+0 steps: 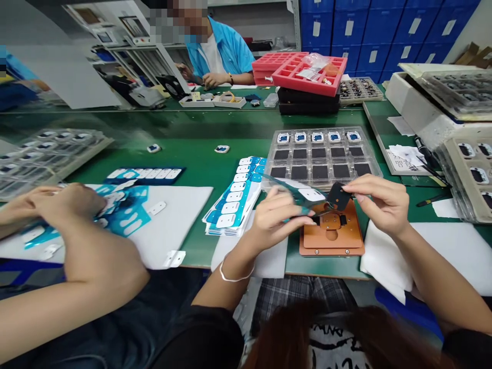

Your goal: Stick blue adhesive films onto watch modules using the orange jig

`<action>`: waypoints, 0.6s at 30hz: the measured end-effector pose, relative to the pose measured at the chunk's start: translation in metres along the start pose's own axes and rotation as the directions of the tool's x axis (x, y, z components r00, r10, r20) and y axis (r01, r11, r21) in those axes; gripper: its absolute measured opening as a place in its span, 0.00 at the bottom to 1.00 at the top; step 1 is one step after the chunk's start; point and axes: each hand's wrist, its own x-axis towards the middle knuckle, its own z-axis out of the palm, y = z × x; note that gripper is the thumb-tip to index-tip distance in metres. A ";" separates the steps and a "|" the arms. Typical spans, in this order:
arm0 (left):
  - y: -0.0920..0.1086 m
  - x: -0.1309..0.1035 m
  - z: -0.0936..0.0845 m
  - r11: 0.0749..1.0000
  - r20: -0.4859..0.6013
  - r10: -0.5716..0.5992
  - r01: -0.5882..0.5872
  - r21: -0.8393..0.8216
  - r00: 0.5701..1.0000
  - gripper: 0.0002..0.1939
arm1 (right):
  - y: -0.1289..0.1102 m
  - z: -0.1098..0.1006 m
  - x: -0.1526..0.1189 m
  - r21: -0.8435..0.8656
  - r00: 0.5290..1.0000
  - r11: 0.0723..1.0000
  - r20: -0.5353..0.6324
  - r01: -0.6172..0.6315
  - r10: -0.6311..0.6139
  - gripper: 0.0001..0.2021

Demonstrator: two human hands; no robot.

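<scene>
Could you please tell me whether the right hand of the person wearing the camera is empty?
No, the right hand holds a small black plate by its edge.

Clear tray [374, 166], right of center: five white-and-blue pieces [317, 137] across the top row, ten dark squares [318, 153] below. Two loose white pieces [222, 149] left of that. Just one orange fixture [332, 244] lower right, and one black plate [339, 197] above it lol.
</scene>
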 end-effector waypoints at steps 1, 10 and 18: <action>-0.001 -0.002 -0.005 1.000 -0.040 -0.010 0.008 -0.026 0.999 0.06 | 0.001 -0.002 0.001 -0.009 1.000 1.000 0.011 0.012 -0.012 0.15; -0.015 -0.049 -0.059 0.960 -0.460 -0.180 0.258 0.112 0.870 0.05 | -0.001 -0.013 0.006 -0.336 0.896 0.859 0.359 0.386 -0.262 0.07; -0.036 -0.093 -0.074 0.403 -0.222 -0.894 0.915 -0.014 0.390 0.21 | -0.012 -0.001 -0.005 -0.408 0.751 0.718 0.615 0.564 -0.240 0.13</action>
